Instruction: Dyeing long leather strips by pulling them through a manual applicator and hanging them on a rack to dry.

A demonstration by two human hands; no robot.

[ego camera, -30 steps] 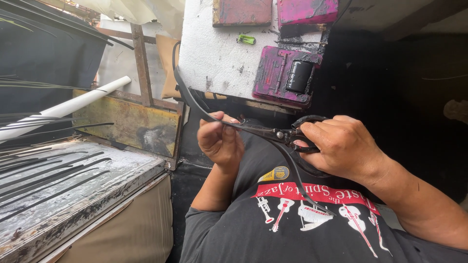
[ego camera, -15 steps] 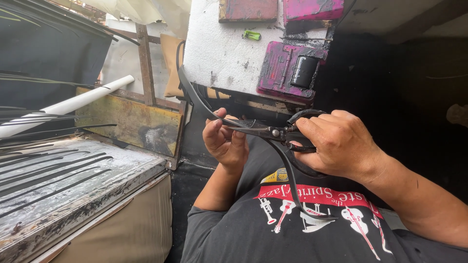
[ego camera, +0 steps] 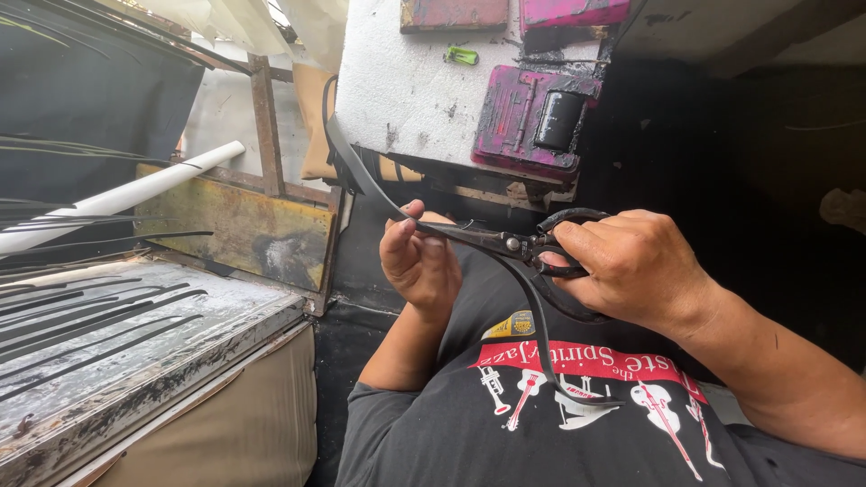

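Observation:
My right hand (ego camera: 636,266) grips the handles of large black scissors (ego camera: 505,242), whose blades point left across my chest. My left hand (ego camera: 417,261) pinches a long black rubber strip (ego camera: 354,167) right at the blade tips. The strip arcs up and away to the left from my fingers, and another length of it hangs down over my dark printed shirt (ego camera: 577,406). The blades look nearly closed on the strip.
A white block (ego camera: 406,81) ahead carries a purple-stained tray with a black roller (ego camera: 559,119) and a small green object (ego camera: 462,56). Several thin black strips lie on a worn grey board (ego camera: 117,334) at left, beside a white pipe (ego camera: 117,197) and a rusty frame (ego camera: 266,117).
Both hands and the scissors hold almost the same pose; my left fingers have shifted slightly along the strip near the blade tips, and the view has moved a little.

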